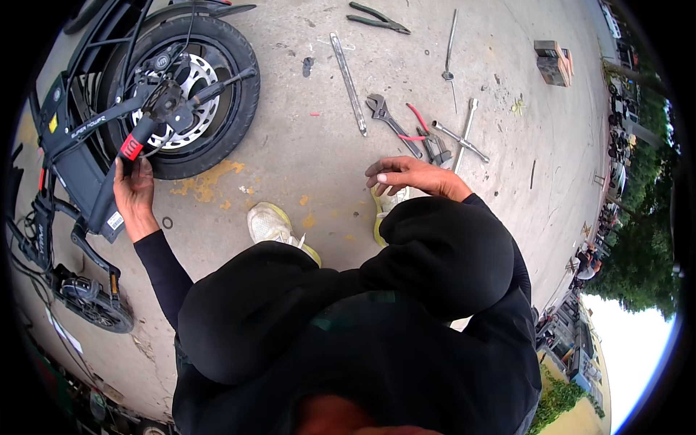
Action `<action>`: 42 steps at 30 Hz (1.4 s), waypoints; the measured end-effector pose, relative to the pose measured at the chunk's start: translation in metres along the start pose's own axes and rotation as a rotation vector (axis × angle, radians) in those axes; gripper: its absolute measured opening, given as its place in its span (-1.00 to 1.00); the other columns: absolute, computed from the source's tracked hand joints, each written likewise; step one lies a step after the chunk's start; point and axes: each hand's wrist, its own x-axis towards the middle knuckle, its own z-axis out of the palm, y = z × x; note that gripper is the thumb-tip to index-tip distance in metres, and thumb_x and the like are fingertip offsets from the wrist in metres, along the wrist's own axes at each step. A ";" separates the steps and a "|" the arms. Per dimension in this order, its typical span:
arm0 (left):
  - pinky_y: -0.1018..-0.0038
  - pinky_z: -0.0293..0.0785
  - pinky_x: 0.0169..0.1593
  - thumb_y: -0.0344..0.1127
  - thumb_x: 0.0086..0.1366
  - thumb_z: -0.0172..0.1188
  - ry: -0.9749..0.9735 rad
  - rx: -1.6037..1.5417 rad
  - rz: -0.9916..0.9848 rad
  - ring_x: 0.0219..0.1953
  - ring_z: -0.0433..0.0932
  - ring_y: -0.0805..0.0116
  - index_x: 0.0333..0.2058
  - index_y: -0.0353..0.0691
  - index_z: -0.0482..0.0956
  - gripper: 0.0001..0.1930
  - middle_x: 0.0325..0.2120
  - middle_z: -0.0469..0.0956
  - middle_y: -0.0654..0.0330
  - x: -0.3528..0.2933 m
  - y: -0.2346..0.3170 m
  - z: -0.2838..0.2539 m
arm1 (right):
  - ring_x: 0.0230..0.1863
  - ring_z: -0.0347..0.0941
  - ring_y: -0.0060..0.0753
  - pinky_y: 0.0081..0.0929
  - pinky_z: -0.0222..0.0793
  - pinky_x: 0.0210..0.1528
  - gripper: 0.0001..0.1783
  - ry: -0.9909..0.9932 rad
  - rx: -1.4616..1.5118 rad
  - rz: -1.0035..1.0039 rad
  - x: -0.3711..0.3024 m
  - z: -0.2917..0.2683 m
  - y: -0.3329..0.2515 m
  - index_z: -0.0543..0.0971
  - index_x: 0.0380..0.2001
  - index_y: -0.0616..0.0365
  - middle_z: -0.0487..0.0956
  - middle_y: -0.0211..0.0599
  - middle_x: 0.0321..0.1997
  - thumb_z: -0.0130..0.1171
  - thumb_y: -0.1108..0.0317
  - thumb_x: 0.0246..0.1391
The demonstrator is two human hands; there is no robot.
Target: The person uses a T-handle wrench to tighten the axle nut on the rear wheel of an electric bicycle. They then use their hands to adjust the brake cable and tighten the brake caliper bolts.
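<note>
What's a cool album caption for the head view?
Left hand against a black-framed bike, right hand near a grey metal adjustable wrench.

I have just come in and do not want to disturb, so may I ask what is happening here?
A person sits or squats beside a black bike. The left hand has its fingers at a black part with a red band, near the wheel; whether they grip or only touch it is unclear. The right hand is beside the right knee, with nothing visible in it. An adjustable wrench and a cross wrench lie on the ground.
</note>
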 end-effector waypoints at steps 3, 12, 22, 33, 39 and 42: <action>0.26 0.62 -0.01 -0.22 0.46 0.21 -0.047 -0.019 -0.063 -0.02 0.61 0.06 0.05 -0.38 0.47 -0.64 -0.05 0.59 -0.09 0.015 0.005 -0.014 | 0.13 0.54 -0.41 -0.39 0.44 0.15 -0.29 -0.269 -0.009 -0.003 -0.011 0.045 0.015 0.53 0.21 0.19 0.63 -0.21 0.10 0.23 -0.18 0.25; 0.21 0.60 0.11 -0.33 0.46 0.18 -0.084 -0.163 -0.162 -0.01 0.58 -0.01 0.09 -0.53 0.41 -0.61 -0.05 0.54 -0.18 0.033 0.002 -0.013 | -0.22 0.58 -0.43 -0.45 0.47 -0.13 -0.34 -0.519 0.040 -0.089 0.007 0.090 -0.054 0.64 0.00 0.26 0.66 -0.28 -0.23 0.17 -0.21 0.29; 0.29 0.57 0.15 -0.34 0.48 0.17 0.039 -0.112 -0.276 0.01 0.56 0.07 0.12 -0.59 0.37 -0.58 -0.06 0.54 -0.17 0.039 0.050 -0.032 | -0.34 0.63 -0.04 -0.17 0.52 -0.22 -0.58 0.763 -0.055 -0.235 0.075 0.052 0.086 0.58 -0.15 0.33 0.66 0.00 -0.39 0.26 0.12 0.20; 0.32 0.55 0.14 -0.11 0.50 0.15 0.153 0.410 -0.206 0.05 0.58 0.10 0.19 -0.48 0.37 -0.47 0.07 0.54 -0.13 -0.016 0.044 0.007 | -0.24 0.57 0.20 -0.05 0.55 -0.20 -0.70 1.028 -0.557 -0.116 0.086 0.001 0.200 0.43 -0.13 0.20 0.51 0.06 -0.11 0.28 0.34 0.17; 0.52 0.44 -0.08 0.06 0.50 0.10 -0.151 1.574 -0.388 -0.15 0.60 0.45 0.14 -0.26 0.53 -0.50 -0.12 0.69 0.21 -0.114 0.075 0.166 | -0.42 0.67 -0.20 -0.34 0.54 -0.28 -0.83 1.047 0.155 -0.032 0.038 -0.007 0.203 0.59 -0.21 0.33 0.67 -0.03 -0.39 0.24 0.43 0.21; 0.39 0.47 0.11 0.05 0.53 0.05 -0.717 2.011 0.086 -0.03 0.62 0.34 0.22 -0.20 0.50 -0.49 -0.04 0.66 0.13 -0.122 0.057 0.299 | -0.31 0.65 -0.44 -0.49 0.55 -0.27 -0.75 1.253 0.563 -0.038 -0.030 -0.054 0.186 0.56 -0.03 0.32 0.67 -0.25 -0.26 0.18 0.39 0.30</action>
